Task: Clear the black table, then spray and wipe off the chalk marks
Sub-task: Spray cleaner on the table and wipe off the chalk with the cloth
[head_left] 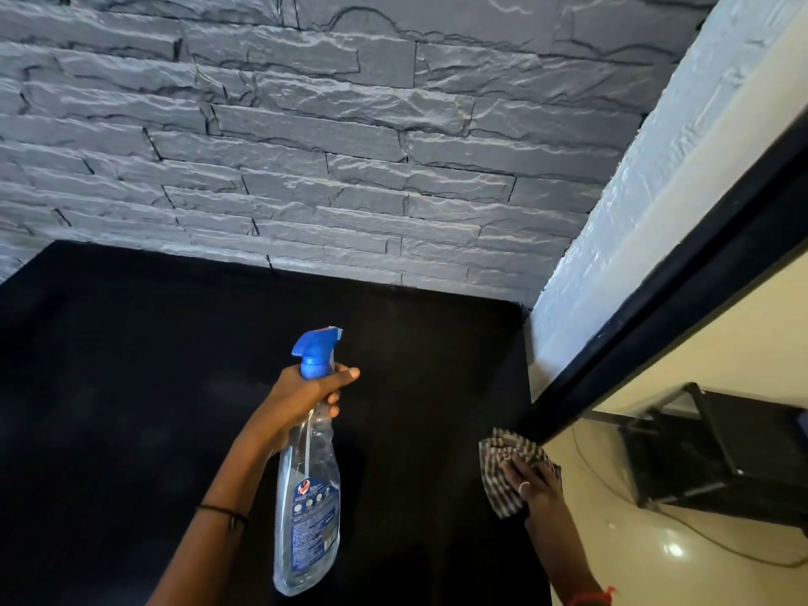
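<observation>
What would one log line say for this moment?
left hand holds spray bottle | right hand presses striped cloth on black table

Left grip (301,402) raised, fingers curled tight; right grip (531,481) low, fingers pressed flat.

Probably a room in a home, with a grey stone-look wall (306,168), black table (131,387) and glossy floor (647,562).

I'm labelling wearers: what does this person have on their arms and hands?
Both forearms are bare, no sleeves in view. A thin black thread circles the wrist behind the left hand. The right hand has a silvery ring on one finger, and a red thread at its wrist.
</observation>
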Motion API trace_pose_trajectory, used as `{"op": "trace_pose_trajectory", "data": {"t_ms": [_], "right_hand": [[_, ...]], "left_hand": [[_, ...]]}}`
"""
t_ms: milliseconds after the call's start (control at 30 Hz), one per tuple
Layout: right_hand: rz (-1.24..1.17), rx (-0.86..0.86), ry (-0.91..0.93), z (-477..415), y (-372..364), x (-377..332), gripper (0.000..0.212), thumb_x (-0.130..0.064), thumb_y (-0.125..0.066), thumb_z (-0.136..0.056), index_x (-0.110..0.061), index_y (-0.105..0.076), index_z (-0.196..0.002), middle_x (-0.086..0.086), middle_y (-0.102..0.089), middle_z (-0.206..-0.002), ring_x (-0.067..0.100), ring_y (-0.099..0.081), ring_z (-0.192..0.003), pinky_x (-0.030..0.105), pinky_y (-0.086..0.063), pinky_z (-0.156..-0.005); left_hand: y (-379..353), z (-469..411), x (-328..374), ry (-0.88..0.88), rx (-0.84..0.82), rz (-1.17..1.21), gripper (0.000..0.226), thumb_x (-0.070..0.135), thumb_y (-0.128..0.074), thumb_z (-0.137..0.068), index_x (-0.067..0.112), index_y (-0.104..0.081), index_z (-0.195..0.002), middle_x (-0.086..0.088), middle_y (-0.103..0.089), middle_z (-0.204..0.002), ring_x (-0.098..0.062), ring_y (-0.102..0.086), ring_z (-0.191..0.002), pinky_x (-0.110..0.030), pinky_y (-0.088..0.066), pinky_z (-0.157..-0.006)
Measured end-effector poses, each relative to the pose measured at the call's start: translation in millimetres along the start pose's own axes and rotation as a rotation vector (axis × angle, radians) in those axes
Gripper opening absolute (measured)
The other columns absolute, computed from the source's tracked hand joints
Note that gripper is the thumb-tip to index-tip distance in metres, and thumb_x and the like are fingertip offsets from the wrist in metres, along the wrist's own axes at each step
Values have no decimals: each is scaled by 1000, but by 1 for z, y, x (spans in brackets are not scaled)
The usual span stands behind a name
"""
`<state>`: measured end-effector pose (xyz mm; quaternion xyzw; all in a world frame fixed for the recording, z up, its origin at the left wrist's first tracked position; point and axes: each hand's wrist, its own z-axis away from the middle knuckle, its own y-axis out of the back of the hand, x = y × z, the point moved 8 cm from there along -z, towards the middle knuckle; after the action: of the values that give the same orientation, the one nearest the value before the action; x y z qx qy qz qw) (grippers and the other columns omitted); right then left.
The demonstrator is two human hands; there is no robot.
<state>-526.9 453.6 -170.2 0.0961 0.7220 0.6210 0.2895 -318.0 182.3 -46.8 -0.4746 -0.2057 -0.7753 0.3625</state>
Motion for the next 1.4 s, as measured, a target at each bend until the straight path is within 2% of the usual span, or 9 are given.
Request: {"op": "trace_pose_trajectory", "data": {"t_ms": [333, 533, 700, 767, 867, 1033, 1200, 1333, 1400], "right_hand": [[-175, -171, 82, -64, -17, -107, 56, -4, -23, -86, -10, -44, -137, 2, -37, -146, 27, -23, -140, 15, 7, -113], [-67, -256, 307, 22, -50, -174, 47, -17, -46, -59, -37, -75, -89, -23, -68, -100, 12, -62, -104, 14, -42, -93], [88, -130, 395, 98, -36, -141, 54, -21, -32, -86, -34, -35, -139, -20, -44, -140, 7, -3, -143, 21, -3, -115], [53, 16, 413, 106, -4, -119, 38, -21, -22, -100, -29, -38, -133, -18, -13, -154, 3, -4, -143, 23, -12, -116], [-10, -4, 182, 102, 11, -89, 52, -21, -44, -84, -29, -42, -135, -13, -30, -149, 21, -28, -138, 33, -39, -106], [-113, -139, -91, 64, -12, -100, 49, -10, -48, -90, -23, -45, -138, -3, -36, -148, 23, -15, -142, 18, 0, -111], [19, -208, 228, 75, -34, -206, 50, -8, -25, -92, -10, -39, -140, -10, -23, -147, 5, -10, -136, -9, 5, -94], [-117, -308, 220, 128, -56, -222, 50, -30, -28, -76, -40, -69, -101, -26, -59, -116, 19, -30, -136, 5, -27, -101], [4, -281, 330, 165, -70, -207, 38, -31, -19, -98, -42, -54, -108, -25, -50, -119, 18, -4, -144, 14, -13, -112]], "left_hand": [[13, 31, -1, -21, 11, -9, 27, 20, -72, -83, 3, -60, -101, 0, -51, -55, -12, -51, -50, -22, -48, -49], [27, 47, 1, -58, 19, -14, 30, 20, -74, -82, 2, -61, -102, -2, -50, -55, -13, -50, -49, -23, -47, -49], [45, 66, 2, -77, 1, -21, 27, 23, -75, -81, 6, -61, -97, -1, -49, -55, -13, -50, -49, -24, -47, -50], [51, 70, -2, -72, 12, -8, 25, 23, -75, -81, 7, -62, -95, -1, -49, -55, -14, -50, -49, -25, -46, -51], [68, 91, -7, -90, 3, -22, 22, 23, -74, -82, 9, -61, -91, -2, -48, -55, -13, -50, -49, -24, -46, -50], [84, 116, -21, -97, -10, -45, 20, 24, -74, -82, 11, -60, -87, -3, -49, -57, -14, -50, -51, -25, -47, -51], [89, 134, -33, -101, -34, -61, 20, 25, -74, -82, 11, -60, -86, -4, -49, -59, -16, -50, -52, -26, -47, -52], [90, 141, -35, -102, -55, -48, 21, 26, -74, -81, 11, -60, -88, -3, -49, -59, -15, -51, -53, -27, -47, -54], [93, 144, -35, -106, -53, -39, 22, 26, -75, -81, 12, -60, -89, -2, -49, -59, -15, -51, -53, -27, -46, -53]]}}
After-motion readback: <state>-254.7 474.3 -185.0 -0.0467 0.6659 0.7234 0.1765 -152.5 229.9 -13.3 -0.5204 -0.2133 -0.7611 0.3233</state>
